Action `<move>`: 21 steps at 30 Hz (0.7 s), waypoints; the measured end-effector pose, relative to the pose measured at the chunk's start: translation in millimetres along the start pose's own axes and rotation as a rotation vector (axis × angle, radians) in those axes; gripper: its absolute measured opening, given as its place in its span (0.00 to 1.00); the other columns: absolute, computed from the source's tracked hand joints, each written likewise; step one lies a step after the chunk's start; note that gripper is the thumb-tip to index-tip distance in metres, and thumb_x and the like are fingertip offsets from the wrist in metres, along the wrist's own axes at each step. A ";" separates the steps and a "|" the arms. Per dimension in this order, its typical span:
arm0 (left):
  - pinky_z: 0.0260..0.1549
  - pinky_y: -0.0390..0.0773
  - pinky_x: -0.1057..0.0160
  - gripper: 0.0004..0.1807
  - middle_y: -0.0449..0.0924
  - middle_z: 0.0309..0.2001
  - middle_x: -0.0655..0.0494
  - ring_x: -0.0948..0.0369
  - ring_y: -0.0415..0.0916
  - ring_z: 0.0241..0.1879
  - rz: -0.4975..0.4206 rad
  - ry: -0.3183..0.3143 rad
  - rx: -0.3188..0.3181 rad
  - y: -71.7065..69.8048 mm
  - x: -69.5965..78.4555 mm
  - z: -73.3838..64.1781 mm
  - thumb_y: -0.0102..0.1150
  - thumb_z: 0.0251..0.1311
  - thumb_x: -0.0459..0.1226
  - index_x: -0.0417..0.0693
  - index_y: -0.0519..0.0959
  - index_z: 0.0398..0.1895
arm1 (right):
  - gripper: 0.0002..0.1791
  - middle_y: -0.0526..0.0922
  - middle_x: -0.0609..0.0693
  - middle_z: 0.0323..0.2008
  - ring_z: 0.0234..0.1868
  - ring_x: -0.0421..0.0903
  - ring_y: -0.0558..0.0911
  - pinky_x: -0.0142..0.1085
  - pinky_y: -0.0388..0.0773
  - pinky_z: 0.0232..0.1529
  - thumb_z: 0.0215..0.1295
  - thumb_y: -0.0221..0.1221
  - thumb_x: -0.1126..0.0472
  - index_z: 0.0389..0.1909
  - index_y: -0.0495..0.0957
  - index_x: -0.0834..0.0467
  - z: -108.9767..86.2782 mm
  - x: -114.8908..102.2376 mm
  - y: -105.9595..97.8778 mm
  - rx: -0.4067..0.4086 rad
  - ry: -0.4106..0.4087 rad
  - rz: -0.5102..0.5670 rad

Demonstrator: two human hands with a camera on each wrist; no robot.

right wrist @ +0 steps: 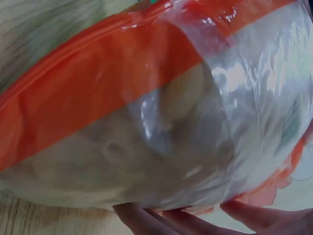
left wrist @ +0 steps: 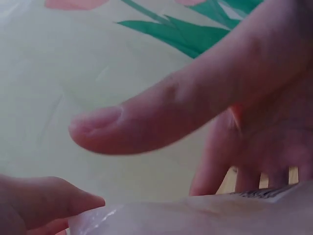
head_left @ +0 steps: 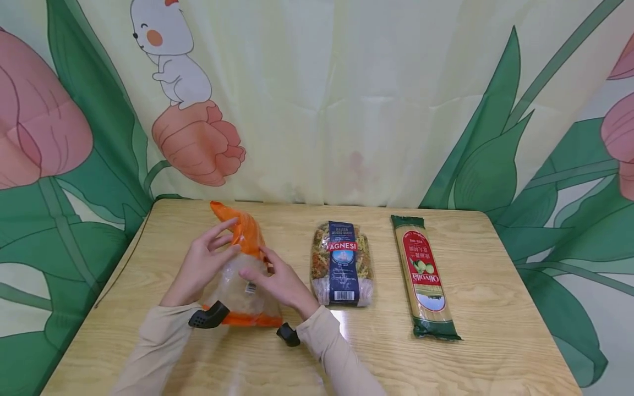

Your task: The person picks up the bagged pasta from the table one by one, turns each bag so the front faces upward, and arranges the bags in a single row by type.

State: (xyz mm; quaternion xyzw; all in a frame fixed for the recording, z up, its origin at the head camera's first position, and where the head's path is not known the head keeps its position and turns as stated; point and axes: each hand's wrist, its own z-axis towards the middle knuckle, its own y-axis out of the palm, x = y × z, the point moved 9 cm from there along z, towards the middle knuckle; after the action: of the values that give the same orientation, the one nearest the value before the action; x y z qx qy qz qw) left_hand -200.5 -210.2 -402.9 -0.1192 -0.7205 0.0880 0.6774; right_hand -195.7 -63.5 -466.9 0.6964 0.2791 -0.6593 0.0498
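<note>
A clear plastic bag (head_left: 245,289) with orange ends and pale contents stands on the left of the table, its orange top leaning left. At the left of that top my left hand (head_left: 205,258) holds the bag; in the left wrist view, fingertips pinch clear film at the lower left. My right hand (head_left: 282,280) is at the bag's right side, near a barcode label, with its thumb raised off the plastic. Seen from the right wrist, its fingers (right wrist: 181,223) touch the bag's surface. What the bag contains is blurred by the film.
A pack of multicoloured pasta (head_left: 343,264) with a blue label lies right of the bag. Farther right is a long spaghetti pack (head_left: 425,275) with green ends. The wooden table (head_left: 505,308) ends at a flower-printed curtain (head_left: 376,99).
</note>
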 end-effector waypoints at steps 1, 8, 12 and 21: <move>0.46 0.81 0.70 0.33 0.64 0.71 0.42 0.45 0.68 0.67 -0.013 0.008 -0.025 2.9 1.3 1.0 0.59 0.68 0.34 0.54 0.63 0.75 | 0.48 0.72 0.51 0.68 0.61 0.52 0.76 0.47 0.76 0.59 0.59 0.55 0.25 0.76 0.57 0.44 0.2 -0.5 -0.1 -0.003 0.001 0.013; 0.47 0.83 0.59 0.32 0.63 0.71 0.38 0.42 0.65 0.68 -0.084 0.013 -0.158 18.5 4.4 4.6 0.55 0.72 0.39 0.50 0.60 0.76 | 0.50 0.70 0.48 0.68 0.59 0.48 0.76 0.43 0.78 0.56 0.55 0.62 0.28 0.77 0.54 0.38 1.1 -1.0 2.7 0.000 0.028 0.139; 0.53 0.80 0.62 0.30 0.61 0.73 0.40 0.43 0.62 0.70 -0.120 0.007 -0.309 28.7 1.1 4.8 0.48 0.76 0.43 0.48 0.58 0.77 | 0.50 0.64 0.47 0.72 0.63 0.47 0.73 0.44 0.75 0.60 0.58 0.64 0.34 0.78 0.49 0.36 1.9 -5.8 6.8 0.007 -0.035 0.275; 0.61 0.69 0.71 0.31 0.61 0.74 0.46 0.60 0.62 0.71 -0.159 0.004 -0.516 41.4 -11.2 -4.2 0.47 0.76 0.39 0.46 0.54 0.78 | 0.43 0.64 0.52 0.72 0.64 0.48 0.73 0.42 0.73 0.62 0.67 0.58 0.49 0.79 0.49 0.47 3.1 3.2 14.1 0.056 -0.070 0.656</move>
State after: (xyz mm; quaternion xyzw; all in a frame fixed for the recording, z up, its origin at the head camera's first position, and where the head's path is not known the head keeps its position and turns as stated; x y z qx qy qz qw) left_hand -193.5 -174.0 -425.2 -0.2312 -0.7250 -0.1523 0.6307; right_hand -192.1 -75.6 -474.5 0.7271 0.0200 -0.6392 0.2497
